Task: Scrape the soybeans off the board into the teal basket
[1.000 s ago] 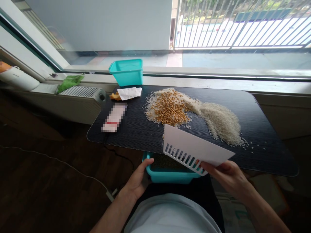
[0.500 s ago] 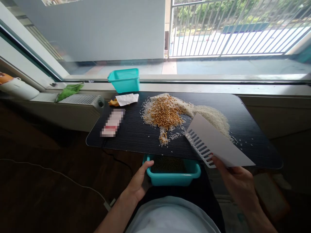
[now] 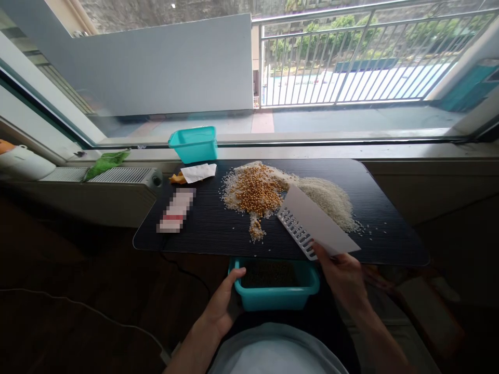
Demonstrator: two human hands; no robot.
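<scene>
My right hand (image 3: 343, 272) grips a flat white sheet with slots along its left edge (image 3: 315, 221), held at a slant over the front right of a dark tabletop (image 3: 218, 234). Its slotted edge lies close to a pile of yellow beans (image 3: 255, 189) mixed with white rice. Behind the sheet, a mound of white rice (image 3: 327, 195) spreads rightward, partly covered by it. Below the table's front edge, my left hand (image 3: 224, 298) holds the left rim of a teal tub (image 3: 276, 298), thumb on top. Small dark greenish grains (image 3: 273, 274) fill its bottom; their kind is unclear.
A second teal tub (image 3: 195, 145) stands at the table's back left by the window. White paper (image 3: 198, 172) and a blurred-out pink and white item (image 3: 176, 210) lie left. A green cloth (image 3: 107, 163) rests on the radiator (image 3: 128, 184). A cable (image 3: 97, 310) crosses the floor.
My right hand has moved the slotted sheet left, closer to the beans, over some loose rice. My left hand still holds the tub. The camera view has tilted upward slightly.
</scene>
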